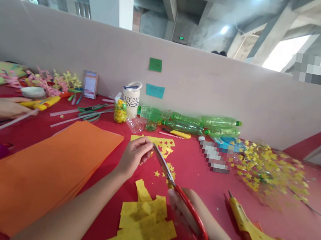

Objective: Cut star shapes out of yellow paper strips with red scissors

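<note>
My right hand [183, 204] grips a pair of scissors [177, 189] with red handles, its blades pointing up and left. At the blade tips, my left hand [135, 155] is closed in a pinch; whatever it may hold is too small or hidden to tell. Below the hands lie cut pieces of yellow paper [143, 218], overlapping each other. Small yellow stars [170, 169] are scattered just beyond the blades, near a yellow sheet [169, 143] with star-shaped holes.
At left, another person's hand [10, 108] holds a yellow glue gun [44, 102] near orange sheets [46, 166]. A second glue gun [255, 232] lies at right, below a star-covered decoration [264, 167]. Green bottles [184, 127] and a white cup [132, 104] stand along the partition [215, 88].
</note>
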A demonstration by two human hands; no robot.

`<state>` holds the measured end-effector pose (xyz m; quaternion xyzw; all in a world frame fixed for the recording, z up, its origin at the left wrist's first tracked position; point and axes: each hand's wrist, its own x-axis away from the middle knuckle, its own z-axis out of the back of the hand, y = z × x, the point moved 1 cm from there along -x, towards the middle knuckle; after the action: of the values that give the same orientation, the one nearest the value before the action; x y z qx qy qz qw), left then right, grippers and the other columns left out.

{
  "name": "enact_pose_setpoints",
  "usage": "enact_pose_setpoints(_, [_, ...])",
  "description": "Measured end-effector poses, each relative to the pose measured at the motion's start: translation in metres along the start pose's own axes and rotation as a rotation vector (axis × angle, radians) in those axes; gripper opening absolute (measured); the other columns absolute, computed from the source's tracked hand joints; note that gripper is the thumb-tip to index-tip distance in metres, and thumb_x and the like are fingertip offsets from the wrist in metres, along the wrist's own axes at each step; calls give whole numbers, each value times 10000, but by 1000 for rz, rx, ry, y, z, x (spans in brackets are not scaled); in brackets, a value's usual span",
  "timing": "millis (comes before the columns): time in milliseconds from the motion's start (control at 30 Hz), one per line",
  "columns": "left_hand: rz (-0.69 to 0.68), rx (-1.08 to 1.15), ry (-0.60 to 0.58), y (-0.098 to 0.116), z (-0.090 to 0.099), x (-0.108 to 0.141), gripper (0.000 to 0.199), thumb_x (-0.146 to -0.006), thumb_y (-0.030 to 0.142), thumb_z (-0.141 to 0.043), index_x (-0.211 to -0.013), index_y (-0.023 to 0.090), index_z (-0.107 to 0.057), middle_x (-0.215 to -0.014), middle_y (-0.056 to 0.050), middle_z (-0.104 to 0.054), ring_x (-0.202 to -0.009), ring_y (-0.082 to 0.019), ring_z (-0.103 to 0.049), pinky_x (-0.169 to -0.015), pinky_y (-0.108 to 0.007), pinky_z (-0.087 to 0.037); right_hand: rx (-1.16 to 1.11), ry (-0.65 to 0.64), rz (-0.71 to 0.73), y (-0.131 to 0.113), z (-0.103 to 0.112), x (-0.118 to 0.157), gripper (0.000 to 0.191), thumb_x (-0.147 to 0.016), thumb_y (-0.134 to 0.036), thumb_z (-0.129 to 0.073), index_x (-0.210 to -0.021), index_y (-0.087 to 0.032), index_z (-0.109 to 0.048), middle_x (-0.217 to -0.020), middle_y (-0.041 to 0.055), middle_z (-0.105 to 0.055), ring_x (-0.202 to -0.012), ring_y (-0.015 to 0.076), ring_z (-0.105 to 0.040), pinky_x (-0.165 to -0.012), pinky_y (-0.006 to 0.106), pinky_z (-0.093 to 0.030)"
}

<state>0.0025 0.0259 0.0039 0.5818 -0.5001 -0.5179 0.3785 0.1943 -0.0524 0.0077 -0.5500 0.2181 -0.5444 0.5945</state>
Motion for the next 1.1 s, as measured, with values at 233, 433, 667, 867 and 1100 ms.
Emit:
enact_pose_setpoints(233, [1, 7, -7, 0, 1, 0, 211, -798, 329, -564, -654, 175, -561, -504, 45, -465, -421, -63, -384, -391, -183, -262, -25, -9, 23, 4, 0, -2, 453, -829, -542, -538, -569, -203, -388, -353, -104, -326, -269, 46, -328, -317, 165, -269])
enact_pose_setpoints(433, [-9, -10, 9, 2, 7, -3, 205, -792, 304, -564, -639, 170, -539, -518, 38, -479, -426, -66, -391, -396, -188, -277, -67, -23, 17, 10, 1, -3, 437, -831, -541, -550, -599, -191, -425, -392, -100, -350, -272, 35, -310, -302, 155, -278])
enact_pose_setpoints(667, [3, 6, -32, 2, 5, -2, 147, -765, 258, -583, -655, 169, -542, -529, 41, -485, -447, -65, -399, -414, -185, -289, -88, -41, 28, 12, 2, -4, 484, -834, -630, -477, -630, -193, -439, -390, -103, -344, -270, 44, -324, -310, 162, -299])
enact_pose_setpoints(867, [8, 29, -52, 4, 4, -1, 138, -760, 236, -596, -652, 164, -549, -497, 56, -459, -440, -57, -388, -415, -172, -283, -64, -65, 117, 9, 3, -2, 496, -834, -633, -477, -615, -191, -431, -381, -106, -354, -317, 47, -366, -494, 221, -477])
enact_pose_setpoints(1100, [17, 12, -90, 2, 6, -3, 149, -761, 232, -606, -642, 159, -552, -499, 55, -469, -438, -52, -389, -413, -167, -286, -60, -48, 72, 8, 3, -3, 515, -800, -667, -490, -617, -187, -445, -410, -91, -387, -305, 42, -358, -370, 169, -373])
